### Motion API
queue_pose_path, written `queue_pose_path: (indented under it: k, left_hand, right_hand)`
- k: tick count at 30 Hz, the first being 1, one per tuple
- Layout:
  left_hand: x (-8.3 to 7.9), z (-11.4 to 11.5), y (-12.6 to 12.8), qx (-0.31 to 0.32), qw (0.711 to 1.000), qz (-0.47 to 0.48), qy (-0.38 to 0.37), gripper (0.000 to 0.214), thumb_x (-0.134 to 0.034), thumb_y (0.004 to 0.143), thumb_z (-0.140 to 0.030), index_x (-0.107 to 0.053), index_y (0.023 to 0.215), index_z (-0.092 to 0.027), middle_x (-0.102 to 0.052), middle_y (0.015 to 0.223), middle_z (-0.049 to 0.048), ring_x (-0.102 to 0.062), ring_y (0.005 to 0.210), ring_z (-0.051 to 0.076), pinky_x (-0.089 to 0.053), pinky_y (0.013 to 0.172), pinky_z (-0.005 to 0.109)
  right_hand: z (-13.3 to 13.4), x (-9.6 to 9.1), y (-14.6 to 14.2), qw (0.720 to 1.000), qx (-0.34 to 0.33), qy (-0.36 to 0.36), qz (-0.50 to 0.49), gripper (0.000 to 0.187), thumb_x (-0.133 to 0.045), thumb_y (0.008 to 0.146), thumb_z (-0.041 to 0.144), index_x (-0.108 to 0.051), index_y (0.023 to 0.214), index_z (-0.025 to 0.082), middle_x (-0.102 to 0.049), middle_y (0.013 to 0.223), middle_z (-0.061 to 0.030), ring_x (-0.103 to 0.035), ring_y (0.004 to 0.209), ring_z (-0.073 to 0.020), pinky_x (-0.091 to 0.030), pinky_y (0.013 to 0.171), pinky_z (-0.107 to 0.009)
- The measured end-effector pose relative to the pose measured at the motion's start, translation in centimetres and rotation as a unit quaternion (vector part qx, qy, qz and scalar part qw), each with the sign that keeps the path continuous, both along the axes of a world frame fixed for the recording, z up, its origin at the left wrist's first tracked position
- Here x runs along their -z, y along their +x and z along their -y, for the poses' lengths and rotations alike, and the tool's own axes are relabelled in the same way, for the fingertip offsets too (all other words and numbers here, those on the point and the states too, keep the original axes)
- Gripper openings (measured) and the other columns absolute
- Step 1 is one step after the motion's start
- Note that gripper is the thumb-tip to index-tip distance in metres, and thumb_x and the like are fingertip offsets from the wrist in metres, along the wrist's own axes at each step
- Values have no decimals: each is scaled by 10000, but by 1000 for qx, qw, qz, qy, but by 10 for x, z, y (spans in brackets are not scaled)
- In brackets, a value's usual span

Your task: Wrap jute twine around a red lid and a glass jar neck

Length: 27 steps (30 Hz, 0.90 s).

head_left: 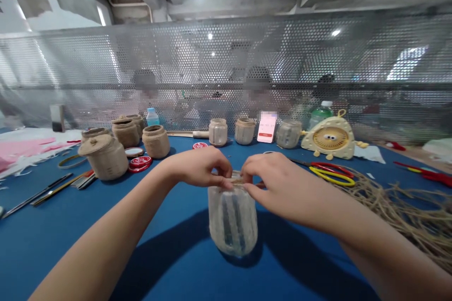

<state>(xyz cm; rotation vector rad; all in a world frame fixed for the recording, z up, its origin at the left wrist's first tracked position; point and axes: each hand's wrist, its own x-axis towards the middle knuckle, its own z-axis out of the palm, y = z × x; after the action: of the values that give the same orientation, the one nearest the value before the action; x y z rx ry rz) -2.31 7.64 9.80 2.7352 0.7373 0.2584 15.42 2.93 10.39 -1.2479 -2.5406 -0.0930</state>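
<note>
A clear glass jar (232,220) with a whitish, translucent wrapping stands on the blue table top (169,263) right in front of me. My left hand (199,167) and my right hand (271,181) meet over the jar's neck. Fingertips of both hands pinch a thin strand of jute twine (237,180) at the neck. The fingers hide most of the jar's mouth.
Jute-wrapped jars (156,141) and red lids (140,163) stand beyond my hands. Scissors (332,175) and loose jute fibre (395,211) lie to the right, metal tools (38,195) to the left. Seated people sit behind a perforated metal screen (226,56).
</note>
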Motion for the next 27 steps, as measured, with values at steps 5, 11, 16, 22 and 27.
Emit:
queue_pose_path:
  k: [5,11,16,22,27]
  left_hand:
    - [-3,2,-4,-28,998,-39,-50,294,-540,757,-396,-577,709,-108,-556,625,2,-471,582,87,-346,535,182]
    - [-4,1,-5,-17,994,-15,-106,303,-573,732,-410,-587,778,-111,-573,677,6,-474,604,89,-353,547,184]
    - [-4,0,-7,3,992,-8,-127,278,-568,744,-382,-586,771,-106,-575,687,10,-491,628,95,-366,563,187]
    - [-5,3,-6,-13,994,-14,-109,260,-576,741,-354,-588,816,-105,-606,735,32,-531,652,103,-397,582,191]
    - [-10,12,-1,-45,997,-4,-64,260,-600,721,-340,-591,845,-112,-622,713,28,-546,633,98,-387,536,174]
  right_hand:
    - [3,-2,-5,1000,6,-7,28,168,-440,718,123,-551,596,156,-590,692,-38,-530,689,-141,-380,641,-261]
    - [2,1,-7,1000,8,-3,18,189,-417,730,143,-514,569,166,-572,695,-27,-519,675,-132,-373,630,-256]
    - [2,2,-9,1000,10,-4,8,198,-416,726,141,-511,554,162,-568,684,-31,-517,653,-124,-366,615,-249]
    - [1,2,-9,1000,-7,15,11,196,-450,724,138,-525,543,158,-562,650,-22,-498,619,-113,-352,578,-238]
    - [2,2,-10,1000,-11,19,17,202,-454,730,135,-549,553,158,-566,653,-23,-504,615,-114,-354,580,-241]
